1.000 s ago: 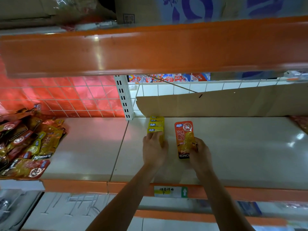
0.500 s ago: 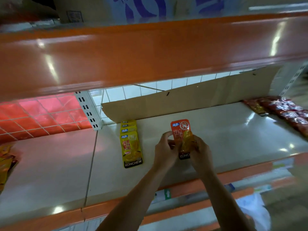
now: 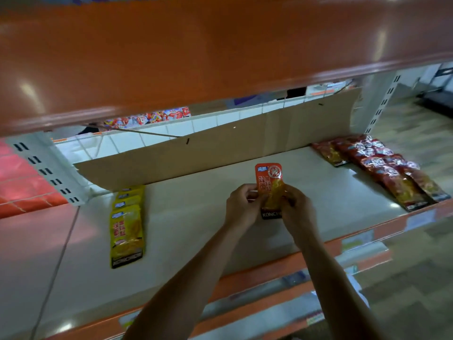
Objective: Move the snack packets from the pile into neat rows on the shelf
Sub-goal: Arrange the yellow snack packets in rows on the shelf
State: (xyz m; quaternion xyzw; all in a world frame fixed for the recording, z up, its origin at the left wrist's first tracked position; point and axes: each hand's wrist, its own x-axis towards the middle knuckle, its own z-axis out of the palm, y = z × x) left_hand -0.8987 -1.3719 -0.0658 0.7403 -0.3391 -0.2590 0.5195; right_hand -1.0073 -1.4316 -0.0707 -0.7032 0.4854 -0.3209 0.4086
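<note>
Here, bare pale shelf (image 3: 196, 217) lay open between the yellow packet row (image 3: 127, 224) at left and the red packets (image 3: 382, 168) at right, with a cardboard sheet (image 3: 220, 153) closing the back. Mid-shelf, the left hand (image 3: 241, 204) and right hand (image 3: 296, 207) pinched one glossy orange packet (image 3: 269, 185) by its lower sides; a black band ran along its bottom.

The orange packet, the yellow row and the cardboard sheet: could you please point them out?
orange packet (image 3: 268, 176): head view, upper printed face.
yellow row (image 3: 127, 230): head view, face of the front packet.
cardboard sheet (image 3: 220, 150): head view, middle of its front.
</note>
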